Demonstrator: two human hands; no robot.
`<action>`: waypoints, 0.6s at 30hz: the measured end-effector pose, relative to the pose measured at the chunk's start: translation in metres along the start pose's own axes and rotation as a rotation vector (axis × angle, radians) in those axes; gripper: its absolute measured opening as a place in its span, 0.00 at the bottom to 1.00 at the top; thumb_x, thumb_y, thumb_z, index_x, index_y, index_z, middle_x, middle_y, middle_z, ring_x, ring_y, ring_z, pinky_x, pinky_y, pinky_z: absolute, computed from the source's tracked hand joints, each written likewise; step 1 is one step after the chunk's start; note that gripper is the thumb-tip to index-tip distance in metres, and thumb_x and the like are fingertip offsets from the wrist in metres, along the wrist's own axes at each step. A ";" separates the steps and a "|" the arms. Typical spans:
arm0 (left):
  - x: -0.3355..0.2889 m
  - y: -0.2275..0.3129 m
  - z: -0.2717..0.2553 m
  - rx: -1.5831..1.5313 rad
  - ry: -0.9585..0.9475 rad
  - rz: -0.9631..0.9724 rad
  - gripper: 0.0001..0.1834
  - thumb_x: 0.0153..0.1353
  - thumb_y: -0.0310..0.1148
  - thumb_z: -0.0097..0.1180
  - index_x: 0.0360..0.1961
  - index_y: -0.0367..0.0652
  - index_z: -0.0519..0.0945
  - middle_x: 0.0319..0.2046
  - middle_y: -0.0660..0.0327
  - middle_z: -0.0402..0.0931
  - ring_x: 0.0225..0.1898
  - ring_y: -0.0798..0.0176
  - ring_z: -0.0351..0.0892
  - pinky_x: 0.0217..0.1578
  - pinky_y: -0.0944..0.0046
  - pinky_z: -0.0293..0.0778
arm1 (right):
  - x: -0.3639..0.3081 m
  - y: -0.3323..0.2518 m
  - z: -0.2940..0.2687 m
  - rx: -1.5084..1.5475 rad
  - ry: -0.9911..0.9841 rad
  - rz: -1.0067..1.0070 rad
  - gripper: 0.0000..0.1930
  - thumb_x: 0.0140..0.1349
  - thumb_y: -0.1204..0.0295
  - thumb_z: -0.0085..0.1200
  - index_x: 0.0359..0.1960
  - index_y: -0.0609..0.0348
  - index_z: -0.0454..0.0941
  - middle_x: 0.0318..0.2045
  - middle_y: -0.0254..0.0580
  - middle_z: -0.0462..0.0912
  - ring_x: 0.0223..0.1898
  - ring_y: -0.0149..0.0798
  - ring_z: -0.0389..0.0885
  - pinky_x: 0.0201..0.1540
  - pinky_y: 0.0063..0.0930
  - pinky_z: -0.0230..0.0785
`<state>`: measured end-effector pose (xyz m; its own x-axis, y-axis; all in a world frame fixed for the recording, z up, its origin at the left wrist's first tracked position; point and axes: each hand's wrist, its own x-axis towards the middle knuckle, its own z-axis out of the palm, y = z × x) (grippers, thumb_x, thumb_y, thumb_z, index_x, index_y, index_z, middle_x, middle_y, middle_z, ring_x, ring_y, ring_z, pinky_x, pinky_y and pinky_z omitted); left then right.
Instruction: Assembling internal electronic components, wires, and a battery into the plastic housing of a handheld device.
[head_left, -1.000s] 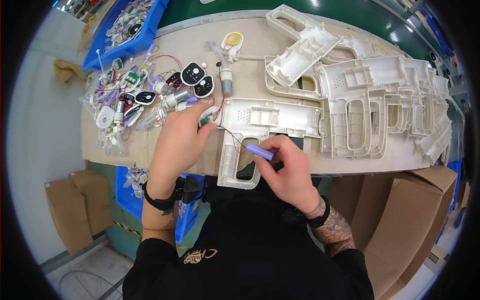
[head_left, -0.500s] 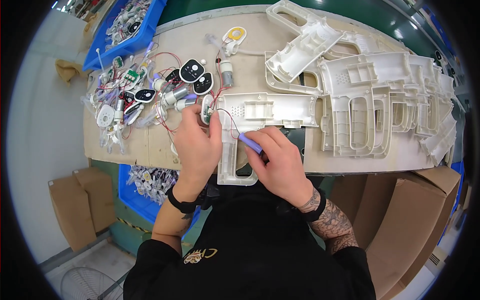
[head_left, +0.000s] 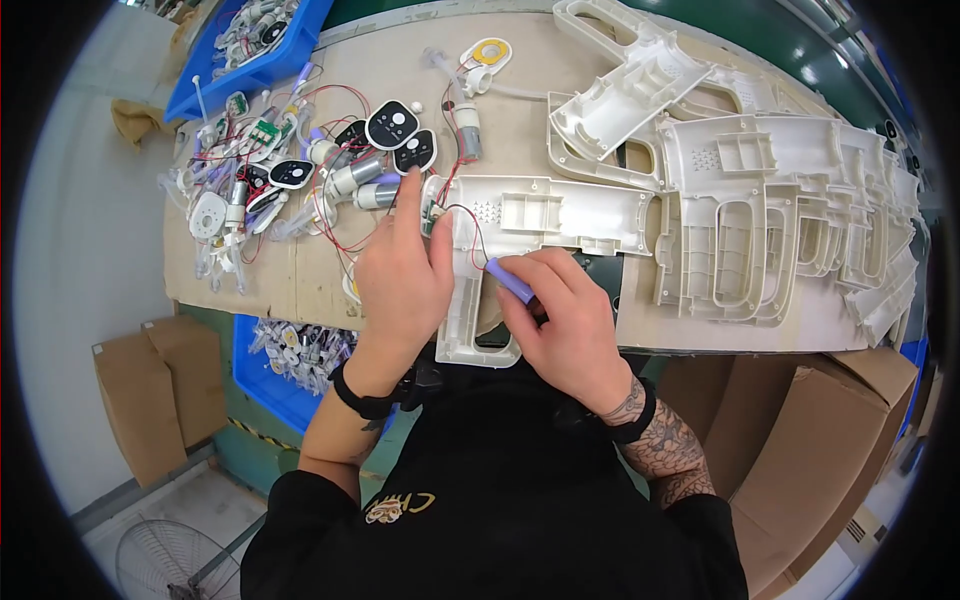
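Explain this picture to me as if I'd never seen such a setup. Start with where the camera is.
The camera is on the person's head: it is the left of two wide fisheye cameras and looks down, so straight edges bend near the rim. There is no machine arm, only two bare hands. The right hand holds a purple cylinder with thin wires in its fingers. The left hand has its thumb at a small white part with a green board; whether it grips it is unclear. That part sits at the left end of a white plastic shell. On the worktable, a tangle of wired parts lies to the left, more white shells to the right.
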<state>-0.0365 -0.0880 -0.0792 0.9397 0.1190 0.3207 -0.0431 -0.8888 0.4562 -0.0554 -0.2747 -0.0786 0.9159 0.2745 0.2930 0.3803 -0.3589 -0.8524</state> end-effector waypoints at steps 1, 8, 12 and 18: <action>0.002 0.001 -0.005 -0.001 -0.003 -0.001 0.26 0.65 0.33 0.64 0.62 0.33 0.75 0.25 0.51 0.78 0.25 0.48 0.79 0.27 0.49 0.72 | 0.000 0.000 0.001 0.012 0.003 -0.001 0.13 0.60 0.80 0.63 0.47 0.62 0.81 0.38 0.45 0.80 0.32 0.48 0.83 0.34 0.38 0.77; 0.001 -0.003 0.003 0.106 -0.033 0.127 0.30 0.69 0.34 0.61 0.69 0.36 0.72 0.28 0.49 0.77 0.29 0.48 0.78 0.30 0.49 0.71 | 0.000 0.001 0.003 -0.005 0.023 -0.022 0.13 0.60 0.81 0.63 0.46 0.62 0.81 0.38 0.45 0.80 0.32 0.48 0.84 0.34 0.38 0.77; -0.002 -0.008 0.005 0.130 0.024 0.218 0.27 0.72 0.34 0.57 0.69 0.36 0.72 0.29 0.49 0.77 0.36 0.47 0.77 0.37 0.47 0.71 | 0.002 0.002 0.005 0.001 0.028 -0.030 0.13 0.59 0.81 0.63 0.46 0.62 0.81 0.38 0.45 0.80 0.33 0.48 0.84 0.34 0.38 0.77; 0.003 0.001 -0.002 0.166 -0.135 0.110 0.30 0.71 0.34 0.55 0.70 0.31 0.68 0.28 0.48 0.82 0.38 0.44 0.77 0.39 0.48 0.73 | 0.001 0.002 0.007 0.039 0.045 -0.035 0.14 0.59 0.81 0.63 0.48 0.62 0.82 0.39 0.45 0.80 0.32 0.47 0.83 0.34 0.37 0.77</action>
<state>-0.0341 -0.0874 -0.0766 0.9698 -0.0329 0.2415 -0.1016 -0.9552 0.2780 -0.0544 -0.2688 -0.0824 0.9073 0.2455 0.3415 0.4078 -0.3144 -0.8573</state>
